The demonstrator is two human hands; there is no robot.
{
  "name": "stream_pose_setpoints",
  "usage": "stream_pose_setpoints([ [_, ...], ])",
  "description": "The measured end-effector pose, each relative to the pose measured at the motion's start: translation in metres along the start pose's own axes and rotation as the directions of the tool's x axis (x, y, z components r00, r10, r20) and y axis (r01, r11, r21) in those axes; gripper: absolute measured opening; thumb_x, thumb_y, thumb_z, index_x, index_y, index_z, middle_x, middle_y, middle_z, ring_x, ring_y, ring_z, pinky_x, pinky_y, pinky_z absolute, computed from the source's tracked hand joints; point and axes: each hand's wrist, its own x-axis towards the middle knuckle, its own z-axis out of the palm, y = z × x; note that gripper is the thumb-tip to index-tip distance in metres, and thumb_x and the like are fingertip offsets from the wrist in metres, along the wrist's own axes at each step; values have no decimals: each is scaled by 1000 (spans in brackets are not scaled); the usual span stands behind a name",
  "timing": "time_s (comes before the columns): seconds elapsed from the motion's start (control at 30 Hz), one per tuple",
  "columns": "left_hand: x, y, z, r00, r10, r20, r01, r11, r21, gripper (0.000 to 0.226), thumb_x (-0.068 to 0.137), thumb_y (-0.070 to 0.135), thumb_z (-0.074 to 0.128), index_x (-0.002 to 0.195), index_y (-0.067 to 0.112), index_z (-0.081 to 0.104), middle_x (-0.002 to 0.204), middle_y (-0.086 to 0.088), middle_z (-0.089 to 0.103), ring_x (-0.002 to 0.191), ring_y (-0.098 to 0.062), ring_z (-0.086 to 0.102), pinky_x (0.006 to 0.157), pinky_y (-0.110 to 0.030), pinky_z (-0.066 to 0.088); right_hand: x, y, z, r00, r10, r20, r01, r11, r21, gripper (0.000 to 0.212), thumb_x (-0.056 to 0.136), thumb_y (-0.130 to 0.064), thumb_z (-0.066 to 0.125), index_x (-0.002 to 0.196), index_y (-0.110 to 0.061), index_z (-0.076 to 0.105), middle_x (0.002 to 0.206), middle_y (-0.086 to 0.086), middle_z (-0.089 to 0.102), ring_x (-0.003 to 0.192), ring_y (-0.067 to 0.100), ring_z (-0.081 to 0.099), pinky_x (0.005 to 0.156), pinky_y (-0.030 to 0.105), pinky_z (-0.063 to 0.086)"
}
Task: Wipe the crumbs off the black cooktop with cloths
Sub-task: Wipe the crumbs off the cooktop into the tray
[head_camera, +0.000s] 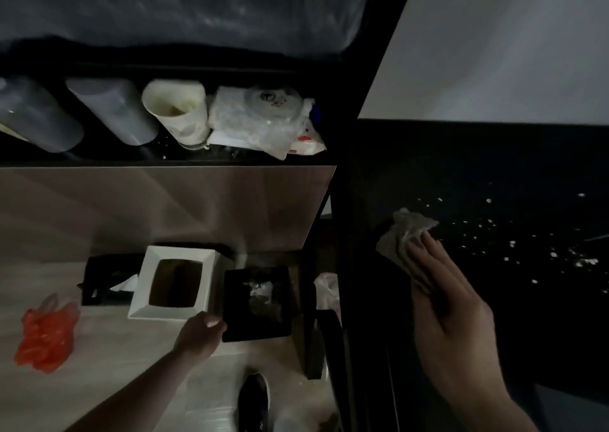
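The right hand (451, 303) presses a grey cloth (403, 237) flat on the black cooktop (494, 174), fingers together, beside white crumbs (514, 243). The left hand (201, 332) grips a black bin (257, 303) (fingers clamped on its rim).

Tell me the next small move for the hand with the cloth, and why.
Probably sweep the right hand and its cloth rightward across the black cooktop. The cloth lies flat under the fingers at the left edge of the crumbs, which are scattered just to its right, unwiped.

Dim room, pale wall (494, 52), light floor (99, 349)
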Motion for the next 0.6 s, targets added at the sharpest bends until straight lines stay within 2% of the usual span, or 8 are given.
stream_pose_setpoints([
  [0.1, 54, -27, 29, 995, -95, 17, 94, 995, 15, 52, 92, 31, 66, 138, 6, 61, 123, -16, 71, 89, -21, 70, 69, -27, 51, 20, 35, 28, 992, 1, 123, 25, 976, -215, 69, 92, -27, 64, 151, -56, 42, 171, -26, 23, 160, -7, 7, 132, 42, 23],
  [0.2, 102, -49, 57, 985, -167, 48, 167, 986, 8, 65, 87, 35, 69, 144, 12, 52, 101, -8, 71, 68, -13, 68, 54, -26, 49, 29, 56, 46, 994, 21, 106, 19, 934, -356, 89, 85, -56, 64, 161, -52, 18, 175, -24, 3, 159, -8, -8, 134, 40, 6],
  [0.3, 147, -53, 83, 981, -180, 67, 182, 983, -21, 71, 86, 35, 71, 149, 15, 45, 110, -14, 69, 89, -29, 71, 75, -37, 60, 32, 68, 62, 997, -29, 66, 57, 875, -481, 99, 78, -74, 48, 163, -50, 3, 177, -18, -3, 161, -2, -11, 131, 25, -10],
  [0.33, 157, -51, 90, 984, -166, 66, 167, 986, -12, 70, 88, 35, 71, 149, 13, 47, 121, -18, 67, 99, -34, 68, 83, -39, 58, 32, 71, 66, 997, -52, 49, 69, 857, -511, 100, 78, -74, 47, 165, -47, 5, 177, -15, -1, 163, 2, -8, 130, 22, -11],
  [0.4, 176, -44, 103, 987, -152, 45, 153, 988, -17, 59, 91, 30, 70, 144, 10, 54, 131, -24, 63, 108, -37, 63, 86, -36, 51, 32, 74, 72, 996, -92, 8, 82, 836, -543, 101, 78, -73, 48, 167, -40, 14, 178, -10, 7, 165, 9, 0, 129, 19, -9],
  [0.47, 194, -42, 113, 984, -174, 22, 175, 984, -22, 55, 95, 30, 67, 142, 5, 56, 135, -26, 61, 119, -41, 61, 91, -38, 49, 33, 77, 75, 991, -134, -20, 102, 834, -542, 100, 77, -70, 51, 167, -35, 24, 177, -7, 15, 165, 12, 7, 132, 27, -1],
  [0.53, 213, -50, 115, 981, -194, -16, 194, 981, 19, 51, 99, 34, 59, 140, 2, 58, 136, -27, 62, 122, -42, 61, 97, -41, 51, 32, 79, 76, 985, -170, -34, 126, 837, -533, 99, 77, -68, 52, 166, -32, 29, 177, -6, 19, 164, 13, 11, 132, 43, 9],
  [0.6, 229, -62, 117, 978, -207, -25, 208, 974, 94, 47, 99, 35, 56, 131, 1, 65, 126, -26, 67, 114, -41, 66, 89, -38, 53, 31, 79, 75, 984, -172, -45, 124, 846, -519, 97, 77, -70, 52, 165, -35, 30, 177, -7, 18, 164, 13, 9, 130, 50, 12],
])
